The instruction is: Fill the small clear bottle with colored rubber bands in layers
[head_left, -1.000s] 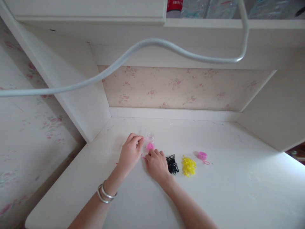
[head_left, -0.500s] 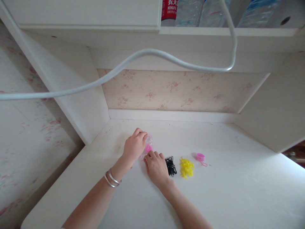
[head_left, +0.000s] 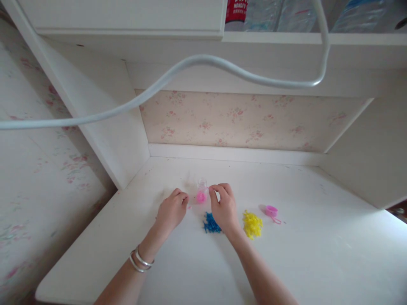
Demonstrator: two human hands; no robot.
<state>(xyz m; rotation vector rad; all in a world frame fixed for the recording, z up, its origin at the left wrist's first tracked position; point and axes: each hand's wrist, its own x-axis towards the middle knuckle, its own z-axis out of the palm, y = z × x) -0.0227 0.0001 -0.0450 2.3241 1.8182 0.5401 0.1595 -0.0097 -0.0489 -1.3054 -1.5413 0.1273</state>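
Note:
A small clear bottle [head_left: 202,183] stands on the table with pink bits [head_left: 201,197] in its lower part. My right hand [head_left: 224,207] is beside it, thumb and forefinger pinched on a tiny pink piece [head_left: 208,188] near the bottle's upper side. To the left of the bottle, my left hand [head_left: 172,208] is apart from it, with fingertips pressed together; whatever they hold is too small to make out. A heap of small blue pieces [head_left: 211,223] lies partly under my right hand. Right of that hand is a heap of small yellow pieces [head_left: 252,224].
A pink ring-shaped cap [head_left: 271,210] with a loop lies right of the yellow heap. A few pink specks [head_left: 190,207] lie near my left hand. A thick white cable [head_left: 203,60] crosses the view above the table. Bottles [head_left: 235,12] stand on the shelf [head_left: 286,37] overhead.
My left hand has let go of the bottle and drawn back left. My right hand has moved up and right to the bottle's side, uncovering the blue heap and hiding the black one.

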